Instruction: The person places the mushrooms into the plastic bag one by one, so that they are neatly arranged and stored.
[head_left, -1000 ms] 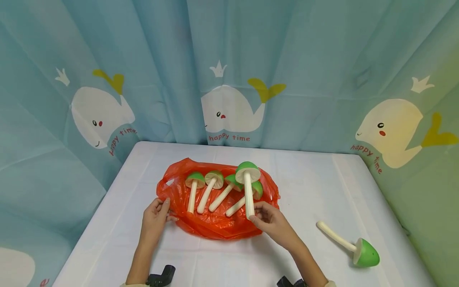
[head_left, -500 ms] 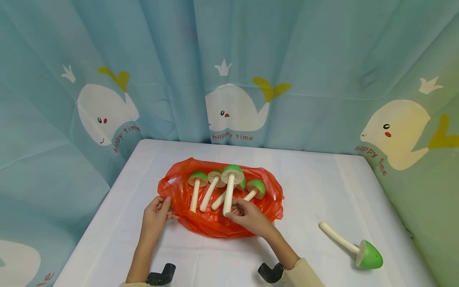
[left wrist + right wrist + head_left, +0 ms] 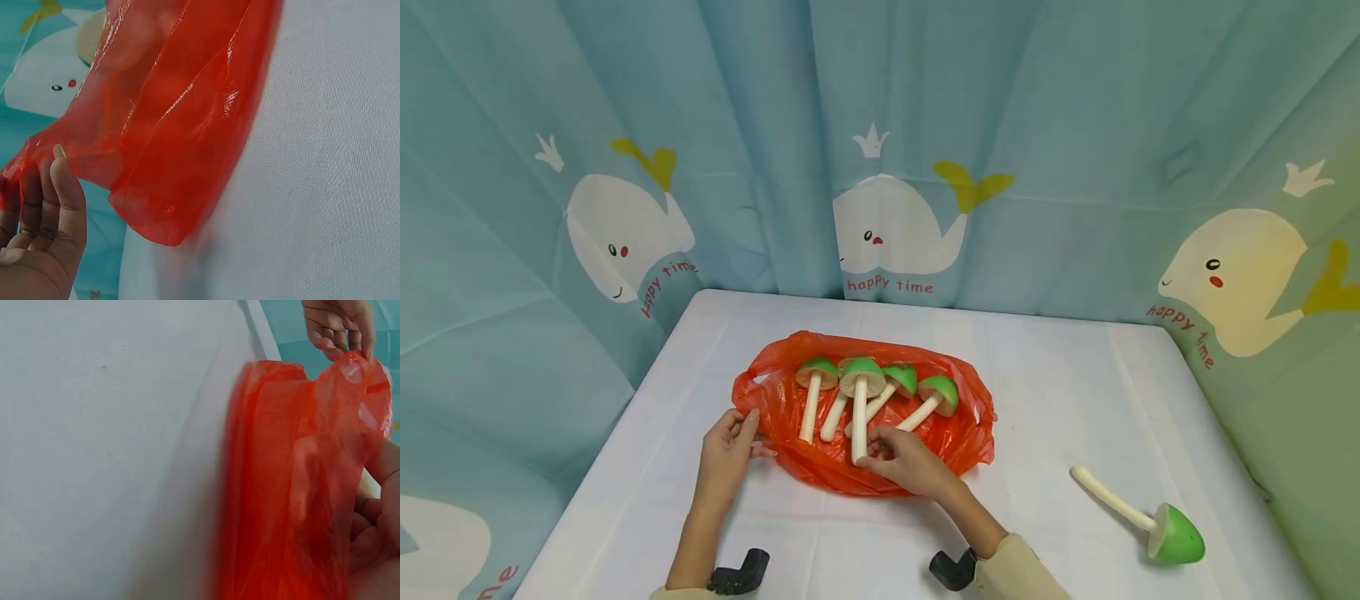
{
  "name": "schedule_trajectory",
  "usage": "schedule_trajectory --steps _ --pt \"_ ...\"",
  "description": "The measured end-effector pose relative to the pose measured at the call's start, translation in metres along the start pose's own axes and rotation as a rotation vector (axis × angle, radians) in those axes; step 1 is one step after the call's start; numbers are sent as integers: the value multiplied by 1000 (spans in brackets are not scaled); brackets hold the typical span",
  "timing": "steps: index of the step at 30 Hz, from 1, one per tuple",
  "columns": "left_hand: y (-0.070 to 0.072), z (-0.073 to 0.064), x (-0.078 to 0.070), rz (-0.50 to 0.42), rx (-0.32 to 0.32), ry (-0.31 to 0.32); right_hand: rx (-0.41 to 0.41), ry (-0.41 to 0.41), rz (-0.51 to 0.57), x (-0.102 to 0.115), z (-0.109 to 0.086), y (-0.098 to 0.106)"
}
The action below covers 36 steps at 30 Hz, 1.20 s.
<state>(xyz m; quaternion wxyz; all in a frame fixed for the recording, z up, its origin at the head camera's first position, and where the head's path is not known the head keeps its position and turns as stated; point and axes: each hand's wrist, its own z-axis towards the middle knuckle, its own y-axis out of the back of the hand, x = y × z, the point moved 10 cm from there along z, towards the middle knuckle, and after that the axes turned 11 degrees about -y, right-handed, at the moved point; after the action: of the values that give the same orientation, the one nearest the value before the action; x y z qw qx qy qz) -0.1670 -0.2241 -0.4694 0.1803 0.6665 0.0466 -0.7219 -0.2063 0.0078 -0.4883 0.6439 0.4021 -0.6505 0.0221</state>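
My right hand (image 3: 912, 462) pinches the lower stem of a toy mushroom (image 3: 860, 417) with a green cap and pale stem. It is above the opened red plastic bag (image 3: 842, 482), overlapping other mushrooms there in the head view. Several like it, such as the leftmost mushroom (image 3: 811, 408), lie in the bag with caps toward the back. At the bag's left rim, my left hand (image 3: 727, 450) pinches the plastic between thumb and fingers. The left wrist view shows that hand (image 3: 47, 231) at the bag's edge. In the right wrist view the bag (image 3: 281, 487) hides the held mushroom.
Another green-capped mushroom (image 3: 1176, 536) lies on the white-covered table (image 3: 1037, 392) at the right, stem pointing left and back. A blue curtain (image 3: 760, 167) printed with whales hangs behind the table and at both sides.
My right hand has carried the held mushroom leftward over the bag, from its right part to the middle, and a little lower. The left hand keeps its hold on the rim.
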Motion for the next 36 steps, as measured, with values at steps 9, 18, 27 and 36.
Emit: schedule_trajectory --steps 9,18,27,36 --pt "-4 1 -2 -26 5 -17 24 -41 -56 -6 1 -8" --pt "-6 0 -3 -15 14 -18 44 -82 -112 -10 1 -14" --pt "-9 1 -2 -21 20 -5 -64 -98 -134 -5 -14 7" --pt "-5 3 -1 -9 -7 -59 -367 -46 29 6 -48 62"
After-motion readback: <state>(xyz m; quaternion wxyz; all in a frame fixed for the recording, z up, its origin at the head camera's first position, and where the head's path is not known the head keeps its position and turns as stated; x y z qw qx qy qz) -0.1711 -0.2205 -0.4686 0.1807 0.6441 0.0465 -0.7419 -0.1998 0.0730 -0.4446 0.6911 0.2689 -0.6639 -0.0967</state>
